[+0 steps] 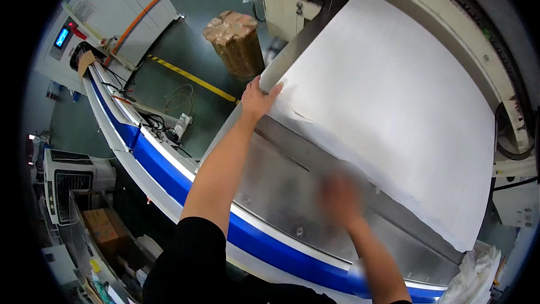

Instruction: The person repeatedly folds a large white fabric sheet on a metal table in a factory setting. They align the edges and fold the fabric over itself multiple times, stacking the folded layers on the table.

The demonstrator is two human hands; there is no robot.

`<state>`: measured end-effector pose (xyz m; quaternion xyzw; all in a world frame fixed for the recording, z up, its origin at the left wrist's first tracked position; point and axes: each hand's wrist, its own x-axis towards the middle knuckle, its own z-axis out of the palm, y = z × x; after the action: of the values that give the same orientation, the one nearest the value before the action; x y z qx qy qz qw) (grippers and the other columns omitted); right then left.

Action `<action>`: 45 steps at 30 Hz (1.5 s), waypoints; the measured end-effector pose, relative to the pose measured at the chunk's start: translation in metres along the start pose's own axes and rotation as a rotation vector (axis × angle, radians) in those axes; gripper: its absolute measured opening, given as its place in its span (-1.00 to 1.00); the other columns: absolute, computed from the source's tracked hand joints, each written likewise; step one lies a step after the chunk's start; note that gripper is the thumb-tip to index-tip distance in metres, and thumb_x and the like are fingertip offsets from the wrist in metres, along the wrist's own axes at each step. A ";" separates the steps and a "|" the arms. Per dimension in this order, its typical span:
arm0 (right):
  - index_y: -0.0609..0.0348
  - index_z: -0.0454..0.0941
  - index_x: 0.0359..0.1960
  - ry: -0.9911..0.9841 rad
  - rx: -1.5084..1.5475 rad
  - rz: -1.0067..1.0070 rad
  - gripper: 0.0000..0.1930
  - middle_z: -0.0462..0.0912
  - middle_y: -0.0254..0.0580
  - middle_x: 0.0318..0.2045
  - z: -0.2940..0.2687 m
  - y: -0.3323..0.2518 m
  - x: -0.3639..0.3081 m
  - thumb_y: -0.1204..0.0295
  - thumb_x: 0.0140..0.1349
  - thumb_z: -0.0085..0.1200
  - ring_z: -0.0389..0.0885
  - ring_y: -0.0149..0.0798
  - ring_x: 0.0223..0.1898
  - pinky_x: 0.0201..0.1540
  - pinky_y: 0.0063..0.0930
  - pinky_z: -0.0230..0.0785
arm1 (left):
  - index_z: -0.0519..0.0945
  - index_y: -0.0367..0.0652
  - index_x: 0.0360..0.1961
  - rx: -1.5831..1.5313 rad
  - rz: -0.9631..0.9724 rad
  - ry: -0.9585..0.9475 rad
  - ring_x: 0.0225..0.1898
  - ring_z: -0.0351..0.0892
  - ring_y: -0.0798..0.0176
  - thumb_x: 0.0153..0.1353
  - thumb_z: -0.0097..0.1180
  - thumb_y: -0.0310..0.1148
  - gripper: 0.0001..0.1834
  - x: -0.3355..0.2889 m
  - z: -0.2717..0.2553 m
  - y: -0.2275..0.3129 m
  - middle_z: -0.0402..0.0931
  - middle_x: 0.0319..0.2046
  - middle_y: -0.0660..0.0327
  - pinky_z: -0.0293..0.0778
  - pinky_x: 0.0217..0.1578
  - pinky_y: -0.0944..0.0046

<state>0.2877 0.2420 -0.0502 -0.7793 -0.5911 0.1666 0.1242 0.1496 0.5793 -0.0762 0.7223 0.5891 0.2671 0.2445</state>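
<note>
White sheet (388, 107) at 2 o'clock is apparently being straightened, its corner being touched by left hand (259, 100) at 12, thumb spread wide. Right hand (340, 198) at 5 blurred, fingers can't be told. Near-edge smoothing seemingly being called for.

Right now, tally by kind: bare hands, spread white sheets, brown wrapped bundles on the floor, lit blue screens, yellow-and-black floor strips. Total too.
Hands: 2 (left hand, right hand, the latter blurred)
White sheet: 1 visible; any layers beneath can't be told
Brown wrapped bundle: 1
Lit blue screen: 1
Yellow-and-black floor strip: 1
Total: 6
</note>
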 end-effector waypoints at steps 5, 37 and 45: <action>0.13 0.48 -0.19 -0.140 0.065 0.030 -0.75 0.50 -0.02 -0.24 0.028 -0.009 0.029 0.36 0.07 0.07 0.49 0.07 -0.17 -0.12 -0.06 0.36 | 0.51 -0.25 -0.20 -0.176 -0.002 -0.155 -0.21 0.47 0.17 -0.04 0.28 0.10 -0.39 0.001 0.001 -0.027 0.49 -0.21 0.09 0.39 -0.15 0.23; 0.14 0.54 -0.39 0.042 0.401 -0.086 -0.80 0.62 -0.11 -0.44 -0.026 -0.037 0.220 0.28 0.15 0.01 0.60 -0.04 -0.39 -0.28 -0.22 0.43 | 0.53 -0.19 -0.17 -0.613 -0.048 -0.148 -0.43 0.33 0.45 0.17 0.17 -0.07 -0.61 0.000 0.013 -0.048 0.45 -0.43 0.35 0.33 -0.37 0.44; 0.08 0.58 -0.44 0.024 0.309 -0.007 -0.79 0.64 -0.14 -0.51 -0.016 -0.041 0.255 0.23 0.08 0.05 0.62 -0.07 -0.41 -0.30 -0.24 0.44 | 0.53 -0.20 -0.09 -0.676 -0.084 -0.117 -0.33 0.37 0.45 0.24 0.08 -0.05 -0.58 -0.002 0.015 -0.042 0.47 -0.37 0.34 0.34 -0.24 0.43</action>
<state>0.3209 0.4988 -0.0482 -0.7508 -0.5597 0.2455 0.2503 0.1289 0.5846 -0.1155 0.5895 0.4816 0.3951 0.5142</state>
